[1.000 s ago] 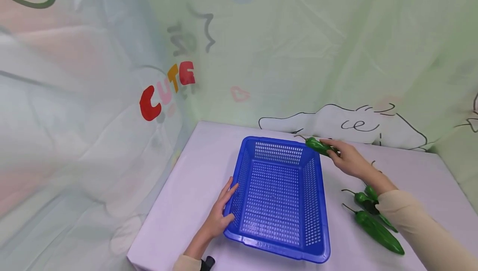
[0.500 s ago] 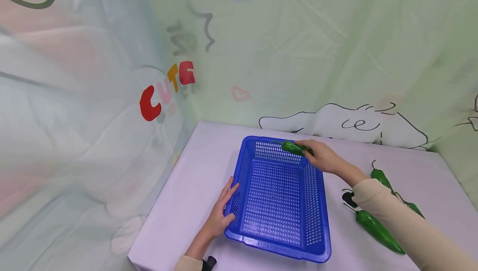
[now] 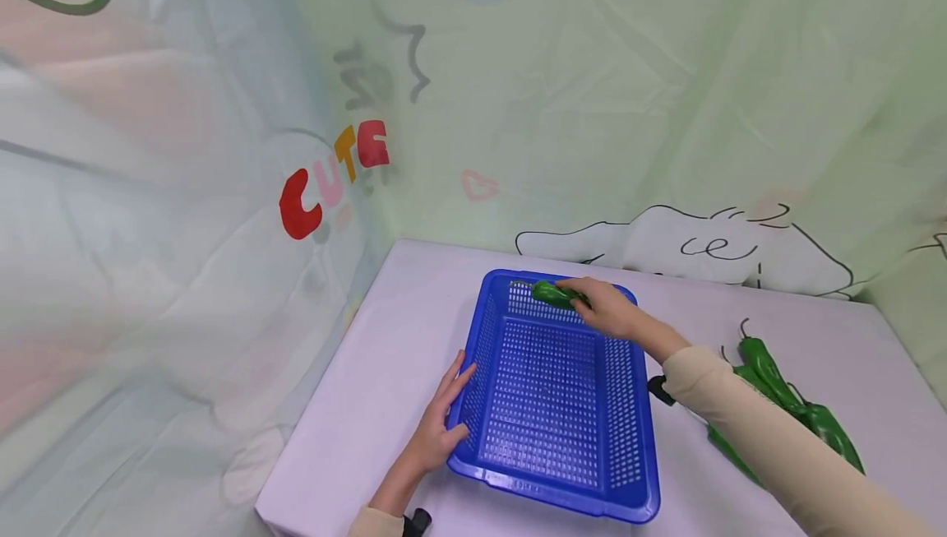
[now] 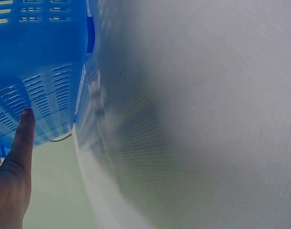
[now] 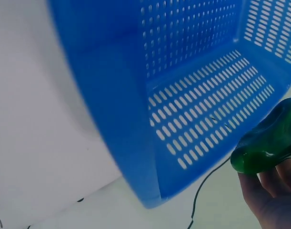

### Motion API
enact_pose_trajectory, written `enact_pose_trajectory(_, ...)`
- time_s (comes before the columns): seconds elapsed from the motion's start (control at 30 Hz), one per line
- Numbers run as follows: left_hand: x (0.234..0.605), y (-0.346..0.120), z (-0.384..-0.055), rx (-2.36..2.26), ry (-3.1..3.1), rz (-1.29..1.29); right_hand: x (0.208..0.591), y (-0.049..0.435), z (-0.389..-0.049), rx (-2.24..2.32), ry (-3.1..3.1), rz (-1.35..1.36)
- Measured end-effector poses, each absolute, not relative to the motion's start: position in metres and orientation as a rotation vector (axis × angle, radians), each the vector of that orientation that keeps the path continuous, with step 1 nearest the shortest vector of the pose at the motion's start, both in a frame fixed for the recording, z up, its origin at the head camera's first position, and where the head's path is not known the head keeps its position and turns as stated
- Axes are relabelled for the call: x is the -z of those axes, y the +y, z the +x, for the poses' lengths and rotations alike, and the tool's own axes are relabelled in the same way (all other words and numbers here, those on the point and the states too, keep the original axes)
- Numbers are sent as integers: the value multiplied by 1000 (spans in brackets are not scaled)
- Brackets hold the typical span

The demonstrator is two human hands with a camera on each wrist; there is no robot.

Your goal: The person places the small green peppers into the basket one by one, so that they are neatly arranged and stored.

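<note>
In the head view a blue plastic basket (image 3: 547, 393) with perforated walls stands on the table, and its bare floor shows. My left hand (image 3: 432, 430) lies along its left rim with fairly straight fingers; in the left wrist view one finger (image 4: 25, 131) touches the outer wall. Over the basket's far end my right hand (image 3: 608, 311) pinches a green pepper (image 3: 553, 294), its stem pointing left. That pepper (image 5: 266, 143) also shows in the right wrist view, near the basket's rim. Several other green peppers (image 3: 765, 364) lie on the table to the right, partly hidden behind the right sleeve.
The table (image 3: 385, 356) has a pale lilac cover. Printed cloth walls (image 3: 592, 109) stand behind it and on its left side. A dark wrist device (image 3: 661, 390) sits below the right sleeve (image 3: 777, 430), which crosses above the peppers.
My right hand has carried the pepper leftward, from the basket's far right corner to over its far end. The left hand and the basket have stayed about where they were.
</note>
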State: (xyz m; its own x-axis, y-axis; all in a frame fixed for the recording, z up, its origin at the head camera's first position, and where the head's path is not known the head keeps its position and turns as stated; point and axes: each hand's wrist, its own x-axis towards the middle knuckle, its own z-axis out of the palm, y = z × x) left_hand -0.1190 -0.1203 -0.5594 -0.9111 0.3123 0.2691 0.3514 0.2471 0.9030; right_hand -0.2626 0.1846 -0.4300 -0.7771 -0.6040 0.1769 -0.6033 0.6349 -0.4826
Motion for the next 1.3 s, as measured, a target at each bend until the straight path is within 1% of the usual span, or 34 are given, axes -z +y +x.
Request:
enact_pose_trajectory(0.23,557,-120,-117,1768,-2441,-668,435,172,-264,862,2788,-1002)
enact_pose_trajectory(0.53,555,-119,-118,1799,-2420,-684,447,164,-277,826,2722,-997)
enact_pose_trajectory(0.9,556,-120,-118,1814,-2437,-686,475,157,-286,884,2676,-1016)
enact_pose_trajectory(1.3,554,-120,-119,1849,-2444,-663,499,156,-292,916,2655,-917)
